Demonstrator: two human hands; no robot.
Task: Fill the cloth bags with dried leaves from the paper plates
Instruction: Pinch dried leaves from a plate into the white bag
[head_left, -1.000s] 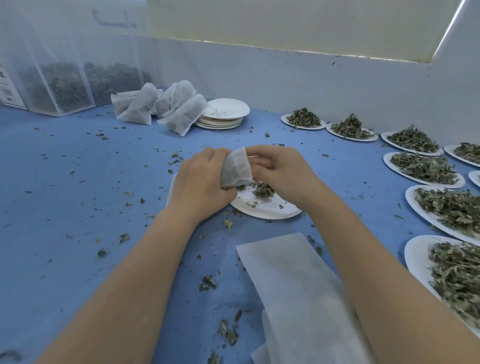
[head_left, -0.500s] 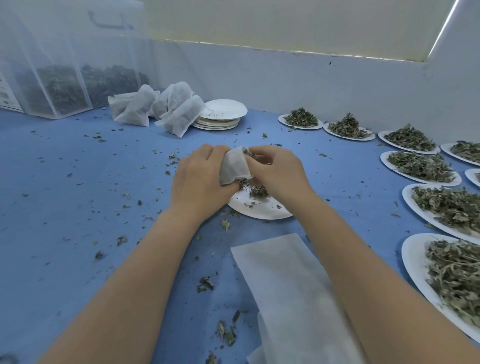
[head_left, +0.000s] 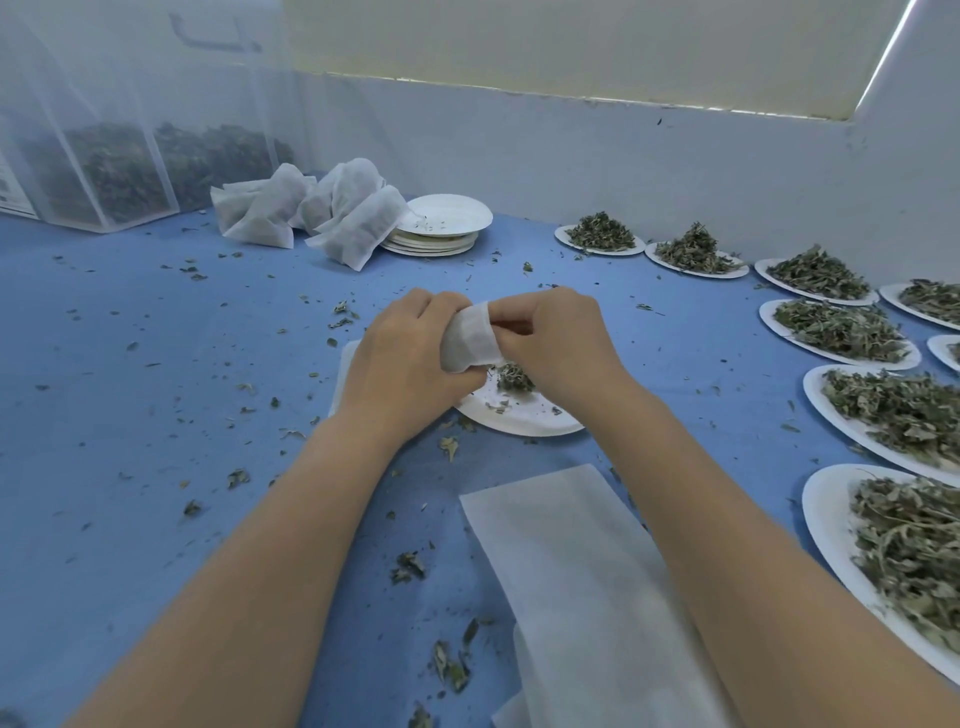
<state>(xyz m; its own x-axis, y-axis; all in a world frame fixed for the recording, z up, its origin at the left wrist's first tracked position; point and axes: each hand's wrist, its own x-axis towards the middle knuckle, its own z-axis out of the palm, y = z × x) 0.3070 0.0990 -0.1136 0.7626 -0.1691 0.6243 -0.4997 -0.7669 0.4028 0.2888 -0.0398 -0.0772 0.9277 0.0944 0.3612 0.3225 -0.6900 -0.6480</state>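
Observation:
A small white cloth bag is held above a paper plate in the middle of the blue table. My left hand grips the bag from the left. My right hand has curled fingers at the bag's mouth; what they pinch is hidden. A small clump of dried leaves lies on the plate just under my hands.
Several plates heaped with dried leaves line the right side and back wall. A stack of bare plates and filled bags sit at the back. Flat cloth bags lie near me. Clear leaf bins stand far left.
Both hands stayed together over the plate. The bag has bunched further between them, and my right fingers closed in on its mouth.

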